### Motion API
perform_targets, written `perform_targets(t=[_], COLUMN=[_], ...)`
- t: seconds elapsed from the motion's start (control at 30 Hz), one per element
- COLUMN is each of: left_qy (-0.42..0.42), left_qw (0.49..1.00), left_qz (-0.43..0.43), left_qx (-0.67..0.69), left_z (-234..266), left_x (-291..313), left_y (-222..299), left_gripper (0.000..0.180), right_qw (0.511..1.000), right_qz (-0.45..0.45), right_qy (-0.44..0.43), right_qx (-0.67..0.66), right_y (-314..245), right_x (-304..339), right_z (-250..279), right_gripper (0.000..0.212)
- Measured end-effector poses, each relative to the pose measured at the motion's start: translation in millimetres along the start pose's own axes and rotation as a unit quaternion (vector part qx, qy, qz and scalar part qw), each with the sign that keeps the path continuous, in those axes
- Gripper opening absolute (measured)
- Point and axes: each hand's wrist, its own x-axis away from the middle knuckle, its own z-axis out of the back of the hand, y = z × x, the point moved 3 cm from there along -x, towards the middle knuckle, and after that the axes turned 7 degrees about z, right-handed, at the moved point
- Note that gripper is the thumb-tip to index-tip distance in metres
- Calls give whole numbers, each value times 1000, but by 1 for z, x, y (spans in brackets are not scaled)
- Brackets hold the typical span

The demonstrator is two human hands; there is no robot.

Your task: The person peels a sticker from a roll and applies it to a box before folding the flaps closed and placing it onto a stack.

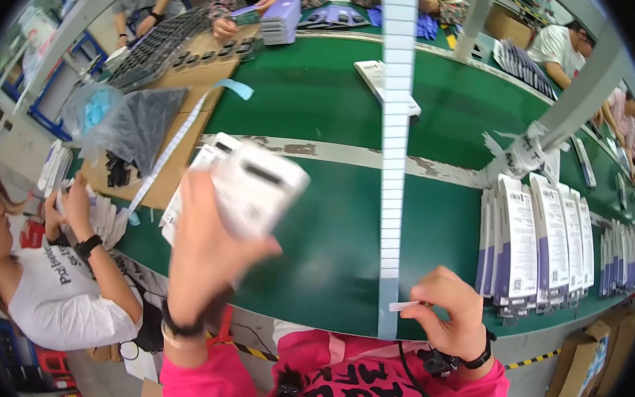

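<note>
My left hand (209,246), blurred by motion, is on a white flat package (262,187) with a dark slot near its top. The fingers are partly hidden behind the package, and the thumb sticks out toward the right. Another white package (174,213) shows just left of that hand. At the front edge of the green work surface, my right hand (449,313) pinches a small white label (401,307) between thumb and forefinger. The label is beside the lower end of a long light-blue strip of labels (392,197), which runs up the middle of the view.
White-and-purple packages (515,244) stand in rows at right, near a grey post (554,127). A single package (386,84) lies on the far green belt (304,78). At left are cardboard, a plastic bag (140,125) and a co-worker (65,276). Other people work across the table.
</note>
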Motion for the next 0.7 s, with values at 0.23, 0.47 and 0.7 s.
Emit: perform_targets(t=[0.23,0.47,0.7], left_qy=[-198,-182,-265], left_qw=[930,943,937], left_qz=[48,-49,-81], left_qx=[307,274,214], left_z=[-55,-61,-69], left_x=[89,92,99], left_y=[34,51,49], left_gripper=[69,73,67], right_qw=[993,975,926], right_qz=[114,130,-64], right_qy=[-41,-107,-173], right_qx=[17,144,329], right_y=[-40,-26,-18], right_x=[-40,-36,-33], right_z=[-5,-20,-26], right_gripper=[44,34,37])
